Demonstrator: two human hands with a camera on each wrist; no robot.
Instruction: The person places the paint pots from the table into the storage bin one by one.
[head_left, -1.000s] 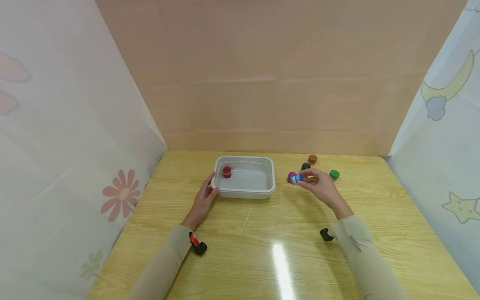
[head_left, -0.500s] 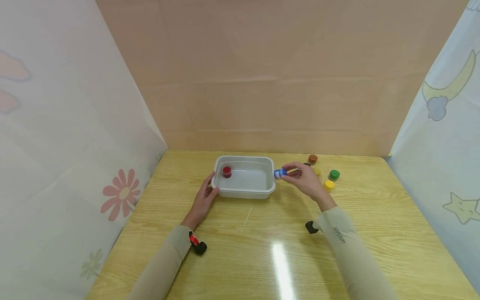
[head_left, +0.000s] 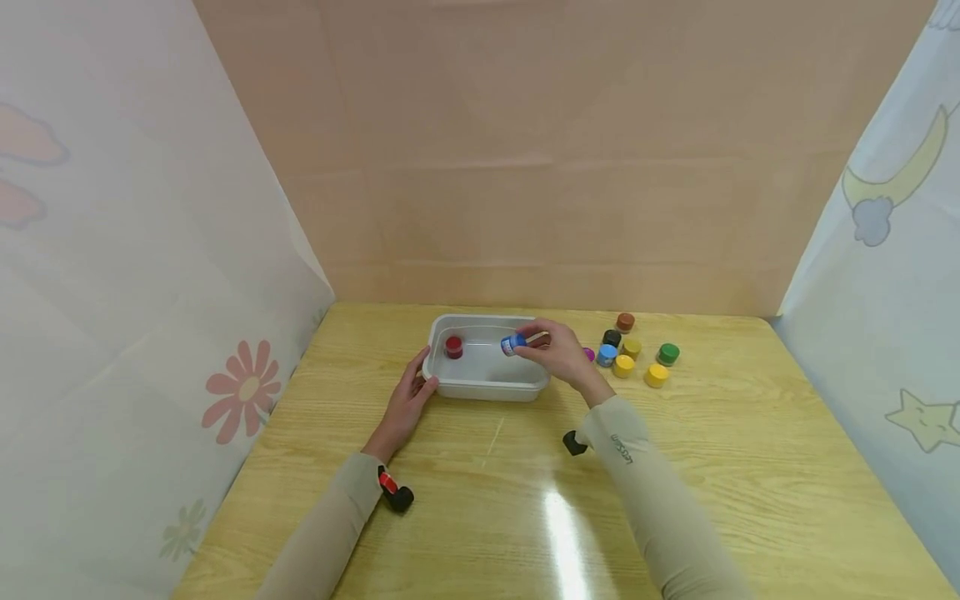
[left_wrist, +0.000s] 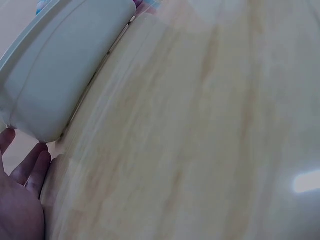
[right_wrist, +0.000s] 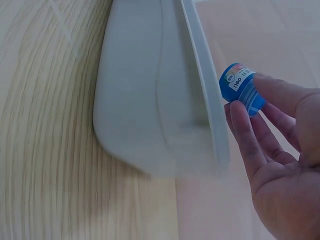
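Note:
My right hand (head_left: pixel 558 353) pinches a small blue paint jar (right_wrist: pixel 239 85) with a white label between thumb and fingertips. It holds the jar tilted above the right half of a white plastic tray (head_left: pixel 487 391). A small jar with a red lid (head_left: pixel 453 347) stands inside the tray at the left. My left hand (head_left: pixel 405 410) touches the tray's left end; in the left wrist view its fairly straight fingertips rest against the outer wall at the corner.
Right of the tray stand several small jars: light blue (head_left: pixel 607 356), black (head_left: pixel 612 337), brown (head_left: pixel 626 322), green (head_left: pixel 668 354), yellow (head_left: pixel 657 376) and a partly hidden purple one (head_left: pixel 589 355). A paper-covered wall (head_left: pixel 555 208) rises behind the wooden table (head_left: pixel 465 500).
My right hand has carried the blue jar leftward from the jar group to above the tray, uncovering the jars behind it. The left hand and tray have stayed put.

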